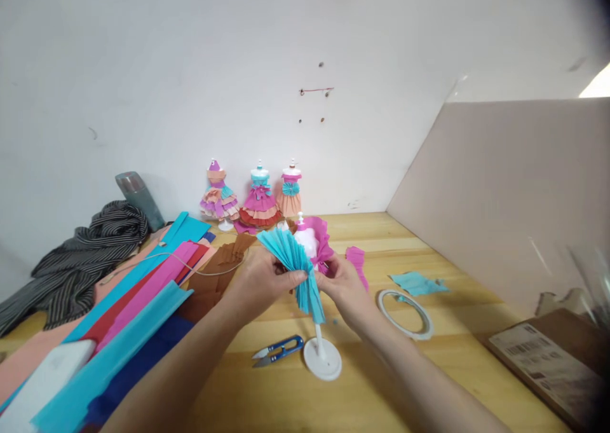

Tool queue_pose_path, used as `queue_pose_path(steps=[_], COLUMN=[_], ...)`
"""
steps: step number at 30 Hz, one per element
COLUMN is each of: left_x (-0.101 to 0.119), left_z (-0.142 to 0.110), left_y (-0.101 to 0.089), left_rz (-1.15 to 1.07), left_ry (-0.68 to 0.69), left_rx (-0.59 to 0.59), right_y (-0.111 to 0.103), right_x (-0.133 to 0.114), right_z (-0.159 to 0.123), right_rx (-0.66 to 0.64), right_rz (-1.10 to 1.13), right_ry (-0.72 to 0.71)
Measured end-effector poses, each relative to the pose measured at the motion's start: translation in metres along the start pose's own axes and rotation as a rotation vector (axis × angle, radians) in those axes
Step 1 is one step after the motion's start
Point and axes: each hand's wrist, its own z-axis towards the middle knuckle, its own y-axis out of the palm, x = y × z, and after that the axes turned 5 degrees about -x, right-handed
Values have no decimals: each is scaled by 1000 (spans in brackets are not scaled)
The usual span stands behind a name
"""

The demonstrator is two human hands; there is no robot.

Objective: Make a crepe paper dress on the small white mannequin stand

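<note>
A small white dress form [307, 243] stands upright in front of me on a round white base [323, 359], with pink crepe paper [322, 233] around its neck and side. Pleated turquoise crepe paper [291, 255] fans across its front. My left hand [260, 279] pinches the pleats, thumb in front and fingers behind. At the form's waist, my right hand [344, 285] is closed on the turquoise paper's right edge, close to the pink paper; its fingertips are partly hidden. Blue-handled thread snips [278, 350] lie left of the base. A roll of tape [406, 315] rests to the right.
Three dressed mini forms [260, 198] stand along the wall. Crepe paper sheets [143, 312], a white device with a cable [60, 385], striped cloth [95, 255] and a flask [140, 199] occupy the left. On the right lie a turquoise scrap [418, 283] and a cardboard box [548, 363].
</note>
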Motion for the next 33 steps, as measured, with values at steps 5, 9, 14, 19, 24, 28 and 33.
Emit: queue_pose_path(steps=[5,9,14,19,24,28,33], left_x=[4,7,6,8,6,-1,-7], left_z=[2,5,6,6,7,10,13], left_y=[1,1,3,6,4,4,4], left_rz=[107,125,130,194,184,162,136], left_ry=[33,33,29,39,60,74,79], left_rx=[-19,-39,-12,30,-7,24,64], right_y=[-5,-6,-7,-6,-8,-12,-19], right_x=[-2,-1,1,3,3,-4,-16], right_z=[4,5,7,9,9,6,1], right_rx=[60,74,95,93,98,35,-76], right_rz=[-106,-141,-150,-84,-133,-145,-107], right_ry=[-48,-67,-66,-63,-55,-23,-23])
